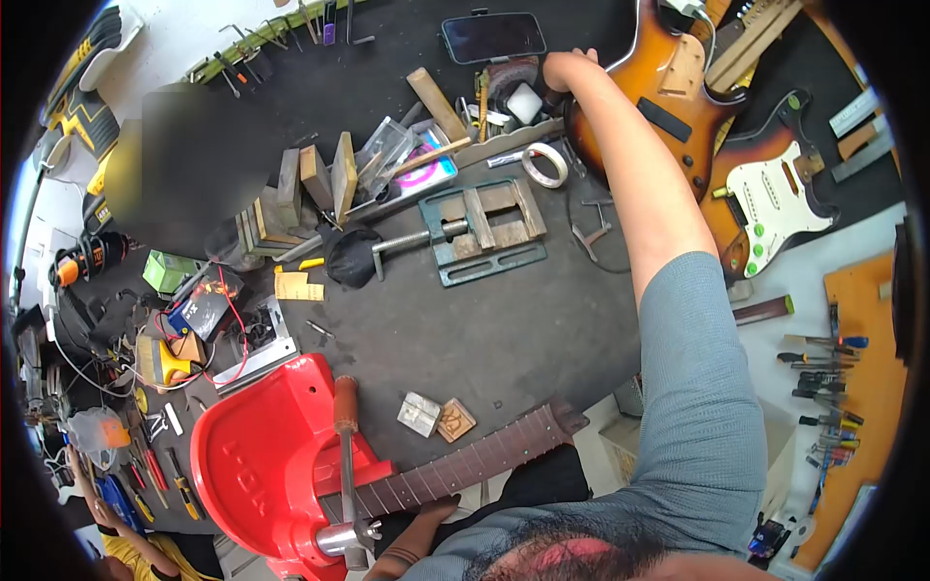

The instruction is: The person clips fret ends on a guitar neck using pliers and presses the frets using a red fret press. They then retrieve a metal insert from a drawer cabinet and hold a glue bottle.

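My right hand (570,70) reaches to the back of the bench, beside the upper edge of a sunburst guitar body (644,116) and below a phone (494,39). Its fingers are mostly hidden, and I cannot make out what it touches. Close to my body, my left hand (438,510) is at the lower edge of a dark fretted guitar neck (475,463); its grip is unclear. One end of the neck runs into a red vise (276,436) with a wooden-handled bar (346,407). Two small blocks, one silvery (419,413) and one wooden (456,420), lie beyond the neck.
A green drill-press vise (481,232) sits mid-bench near a tape roll (544,166) and wood blocks (315,177). A second guitar body (775,198) with a white pickguard lies right. Tools and wires crowd the left, where another person's arm (126,523) shows.
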Action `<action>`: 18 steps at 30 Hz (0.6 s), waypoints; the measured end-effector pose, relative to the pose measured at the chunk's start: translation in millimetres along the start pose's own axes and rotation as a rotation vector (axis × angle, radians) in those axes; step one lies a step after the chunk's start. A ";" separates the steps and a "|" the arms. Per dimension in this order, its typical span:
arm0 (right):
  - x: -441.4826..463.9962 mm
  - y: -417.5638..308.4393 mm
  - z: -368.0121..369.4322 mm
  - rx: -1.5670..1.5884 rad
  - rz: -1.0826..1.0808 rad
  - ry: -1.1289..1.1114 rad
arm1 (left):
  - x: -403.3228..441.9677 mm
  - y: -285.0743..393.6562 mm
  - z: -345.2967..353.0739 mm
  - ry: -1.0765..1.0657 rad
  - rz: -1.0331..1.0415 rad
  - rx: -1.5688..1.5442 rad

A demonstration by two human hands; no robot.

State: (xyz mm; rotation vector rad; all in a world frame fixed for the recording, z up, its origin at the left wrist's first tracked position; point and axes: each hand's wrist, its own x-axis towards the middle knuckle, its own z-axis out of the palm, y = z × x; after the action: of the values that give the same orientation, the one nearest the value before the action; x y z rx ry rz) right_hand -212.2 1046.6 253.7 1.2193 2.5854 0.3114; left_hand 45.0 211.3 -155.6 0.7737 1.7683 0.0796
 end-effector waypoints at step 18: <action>-67.3 93.2 -30.1 0.789 -0.507 0.456 | 12.1 -14.0 6.4 0.039 0.111 0.004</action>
State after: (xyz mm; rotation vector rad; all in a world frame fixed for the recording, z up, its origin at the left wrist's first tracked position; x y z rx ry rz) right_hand -113.7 1050.0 320.2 0.6405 3.4455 -0.6689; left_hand 42.6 204.7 -173.9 0.8778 1.7619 0.1666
